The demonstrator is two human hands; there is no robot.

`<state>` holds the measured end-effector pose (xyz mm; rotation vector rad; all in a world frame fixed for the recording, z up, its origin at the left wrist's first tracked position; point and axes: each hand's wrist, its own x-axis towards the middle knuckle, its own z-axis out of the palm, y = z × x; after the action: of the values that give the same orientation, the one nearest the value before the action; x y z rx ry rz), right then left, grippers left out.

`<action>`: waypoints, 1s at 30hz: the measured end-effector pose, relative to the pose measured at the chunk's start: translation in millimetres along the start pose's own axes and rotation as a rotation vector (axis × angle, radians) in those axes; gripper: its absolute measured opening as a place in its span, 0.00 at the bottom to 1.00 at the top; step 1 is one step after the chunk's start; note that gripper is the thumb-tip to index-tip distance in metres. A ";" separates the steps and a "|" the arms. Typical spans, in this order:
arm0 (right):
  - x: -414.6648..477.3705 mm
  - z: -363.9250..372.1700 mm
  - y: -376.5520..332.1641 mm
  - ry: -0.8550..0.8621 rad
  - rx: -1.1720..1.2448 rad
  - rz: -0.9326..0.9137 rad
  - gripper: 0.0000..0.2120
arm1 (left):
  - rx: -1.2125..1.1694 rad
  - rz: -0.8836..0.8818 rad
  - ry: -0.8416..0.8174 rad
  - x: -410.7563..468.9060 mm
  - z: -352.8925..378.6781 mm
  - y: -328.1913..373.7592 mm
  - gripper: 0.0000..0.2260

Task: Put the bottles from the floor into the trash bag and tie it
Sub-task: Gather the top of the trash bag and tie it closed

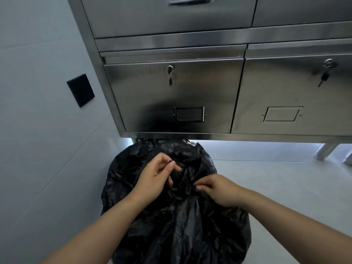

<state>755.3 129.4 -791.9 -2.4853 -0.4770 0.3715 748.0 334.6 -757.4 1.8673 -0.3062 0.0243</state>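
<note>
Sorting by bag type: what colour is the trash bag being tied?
Black, slightly glossy and crinkled trash bag, clearest in the head view.

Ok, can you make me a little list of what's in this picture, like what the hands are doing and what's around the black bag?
place: floor in front of a steel cabinet, beside a pale wall
trash bag: black, crumpled, standing on the floor, top gathered
left hand: pinching the plastic at the bag's top
right hand: pinching the plastic just beside it
bottles: none visible on the floor
knot: not clearly seen yet
keys: hanging in the cabinet locks
dark plate: on the wall
</note>
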 end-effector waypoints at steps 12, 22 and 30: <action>-1.2 -11.9 -30.5 0.342 0.871 -0.102 0.12 | -0.006 0.143 -0.008 -1.5 13.7 2.7 0.06; -16.1 -27.1 -6.7 0.413 0.963 -0.015 0.10 | 0.424 0.259 0.076 -11.8 -44.4 -23.4 0.05; -20.2 -52.0 13.7 0.577 0.931 0.086 0.09 | 0.220 0.217 0.209 -2.3 -61.8 -5.4 0.07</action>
<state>759.4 85.2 -755.4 -1.5856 0.0581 -0.1016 755.5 394.6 -743.3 2.0203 -0.3713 0.4132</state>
